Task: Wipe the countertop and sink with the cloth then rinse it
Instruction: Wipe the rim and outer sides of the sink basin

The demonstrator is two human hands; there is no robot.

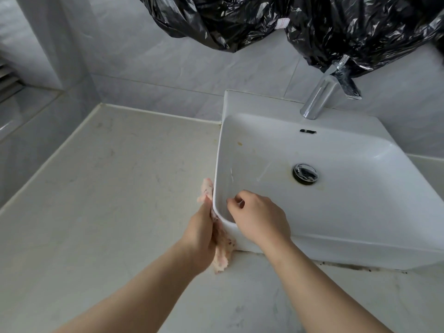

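A white square sink (pixel 360 212) stands on a pale stone countertop (pixel 108 188). My left hand (pixel 199 239) presses a pink, stained cloth (pixel 222 251) flat against the sink's outer left wall near its front corner. The cloth sticks out above and below the hand. My right hand (pixel 259 217) rests over the sink's front left corner, fingers curled loosely inside the basin, holding nothing. A chrome faucet (pixel 319 97) rises at the back of the sink. The drain (pixel 305 173) has brownish marks around it.
Black plastic bags (pixel 288 22) hang over the wall above the sink and cover the faucet's top. Grey tiles line the wall behind. A window ledge (pixel 21 111) lies at the far left. Dark grime runs along the sink's front base (pixel 355 267).
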